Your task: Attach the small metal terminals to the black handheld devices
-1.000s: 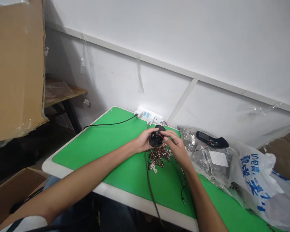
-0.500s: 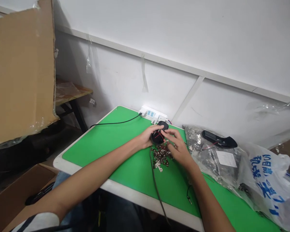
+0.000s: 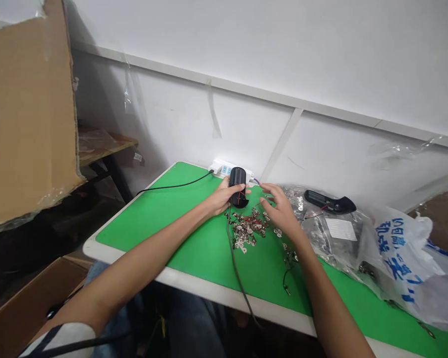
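My left hand is closed around a black rounded part with a thin red wire across it, held upright near the far edge of the green table mat. A little to its right my right hand hovers with fingers spread and nothing in them, just above a heap of small metal terminals. A dark cable runs from the heap toward me and over the table's near edge.
A white power strip with a black cord lies at the back edge. On the right lie plastic bags of metal parts, a black handle-shaped part and a white bag with blue print. Cardboard boxes stand at the left.
My right hand has let go of the black part and moved right, its fingers now spread. My left hand has turned the part upright and lifted it toward the power strip.
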Tool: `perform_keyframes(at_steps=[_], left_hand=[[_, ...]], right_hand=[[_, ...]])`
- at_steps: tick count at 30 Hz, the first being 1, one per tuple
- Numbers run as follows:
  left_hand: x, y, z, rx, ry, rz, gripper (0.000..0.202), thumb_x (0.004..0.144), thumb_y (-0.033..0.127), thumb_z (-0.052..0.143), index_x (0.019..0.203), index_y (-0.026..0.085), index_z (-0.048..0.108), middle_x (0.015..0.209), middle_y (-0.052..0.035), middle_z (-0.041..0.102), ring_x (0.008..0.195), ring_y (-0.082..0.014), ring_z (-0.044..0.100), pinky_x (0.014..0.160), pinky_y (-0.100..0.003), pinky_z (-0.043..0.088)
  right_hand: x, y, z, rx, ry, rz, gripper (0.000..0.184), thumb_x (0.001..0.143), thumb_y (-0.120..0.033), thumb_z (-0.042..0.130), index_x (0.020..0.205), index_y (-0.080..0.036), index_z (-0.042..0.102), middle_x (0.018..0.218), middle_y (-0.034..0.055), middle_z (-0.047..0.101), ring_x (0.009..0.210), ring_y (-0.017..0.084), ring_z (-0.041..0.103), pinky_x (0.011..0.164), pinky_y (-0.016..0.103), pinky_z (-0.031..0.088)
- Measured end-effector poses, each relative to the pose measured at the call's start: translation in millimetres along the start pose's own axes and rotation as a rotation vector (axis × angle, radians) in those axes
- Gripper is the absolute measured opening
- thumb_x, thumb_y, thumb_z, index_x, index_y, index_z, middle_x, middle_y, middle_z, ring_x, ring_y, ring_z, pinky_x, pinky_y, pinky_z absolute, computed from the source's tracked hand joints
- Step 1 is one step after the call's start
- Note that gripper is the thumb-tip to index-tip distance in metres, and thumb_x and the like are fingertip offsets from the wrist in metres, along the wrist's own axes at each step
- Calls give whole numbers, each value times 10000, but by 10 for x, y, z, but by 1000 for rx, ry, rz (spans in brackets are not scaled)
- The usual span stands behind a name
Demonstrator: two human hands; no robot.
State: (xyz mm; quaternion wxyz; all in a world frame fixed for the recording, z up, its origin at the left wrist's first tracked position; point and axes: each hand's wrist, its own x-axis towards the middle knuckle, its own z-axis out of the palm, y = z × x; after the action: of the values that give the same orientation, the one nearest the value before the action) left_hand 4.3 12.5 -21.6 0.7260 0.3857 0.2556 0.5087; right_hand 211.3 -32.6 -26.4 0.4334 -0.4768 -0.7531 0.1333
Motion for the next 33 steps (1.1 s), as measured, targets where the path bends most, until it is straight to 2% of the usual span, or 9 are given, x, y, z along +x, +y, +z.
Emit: perform_keyframes(at_steps=[3, 6, 11, 14, 18, 21, 25, 29, 33], left_hand=[[24, -23, -14, 12, 29, 55, 601, 742, 146, 863, 1208, 182, 484, 1050, -110, 726, 860, -217, 749, 713, -310, 601], [37, 15, -12, 6, 46, 114, 606, 713, 157, 889, 1160, 199, 482, 1025, -77, 732, 839, -197, 747, 693, -295, 602], [55, 170, -10, -57, 88, 160, 494, 707, 103, 846, 1102, 172, 557, 994, -74, 747, 857, -193, 747, 666, -259, 593], [92, 224, -49, -105, 133, 151, 373, 700, 131, 854, 989, 132, 618, 892, -56, 734, 737, -140, 708, 631, -227, 573], [144, 213, -129, -59, 176, 132, 403, 665, 219, 915, 925, 152, 614, 732, 2, 675, 571, -94, 614, 550, -211, 515], [150, 209, -166, 45, 142, 123, 462, 673, 303, 921, 968, 176, 589, 709, 5, 662, 576, -119, 628, 549, -233, 510], [122, 269, -195, 171, 50, 4, 475, 696, 314, 874, 1032, 189, 562, 748, -23, 664, 600, -179, 686, 525, -258, 497], [93, 330, -271, 280, -127, -71, 440, 718, 360, 840, 1001, 198, 544, 832, -73, 684, 637, -219, 719, 487, -253, 461], [82, 323, -333, 412, -195, -116, 441, 716, 397, 839, 980, 200, 547, 792, -37, 668, 593, -152, 642, 512, -239, 465]], right_hand=[[8, 85, -7, -67, -40, -1, 307, 913, -362, 619, 1178, -245, 721, 1338, 126, 621, 1305, 305, 552, 1150, 557, 419], [0, 143, 4, -121, -127, 31, 258, 882, -361, 675, 1094, -239, 759, 1353, 133, 610, 1351, 332, 507, 1154, 589, 392], [-48, 82, 37, -91, -298, 18, 246, 919, -363, 664, 1124, -271, 764, 1322, 107, 648, 1343, 312, 519, 1167, 590, 373], [-69, 7, 78, -75, -384, 10, 250, 919, -394, 682, 1131, -287, 760, 1301, 93, 668, 1318, 305, 540, 1162, 587, 386], [-56, -38, 94, -77, -352, -11, 244, 917, -390, 689, 1135, -298, 747, 1253, 84, 701, 1265, 302, 578, 1143, 604, 407], [-56, -77, 7, -74, -311, 4, 214, 869, -423, 746, 1043, -301, 762, 1257, 73, 700, 1270, 302, 581, 1127, 602, 434], [-99, -185, -165, -57, -423, 67, 122, 811, -392, 815, 880, -301, 774, 1299, 75, 673, 1335, 311, 550, 1115, 595, 460], [-139, -241, -196, -56, -484, 63, 171, 802, -345, 832, 966, -330, 789, 1325, 74, 666, 1367, 314, 529, 1116, 596, 466], [-146, -215, -109, -68, -499, 38, 160, 791, -302, 829, 946, -327, 801, 1249, 74, 703, 1329, 318, 563, 1067, 565, 512]])
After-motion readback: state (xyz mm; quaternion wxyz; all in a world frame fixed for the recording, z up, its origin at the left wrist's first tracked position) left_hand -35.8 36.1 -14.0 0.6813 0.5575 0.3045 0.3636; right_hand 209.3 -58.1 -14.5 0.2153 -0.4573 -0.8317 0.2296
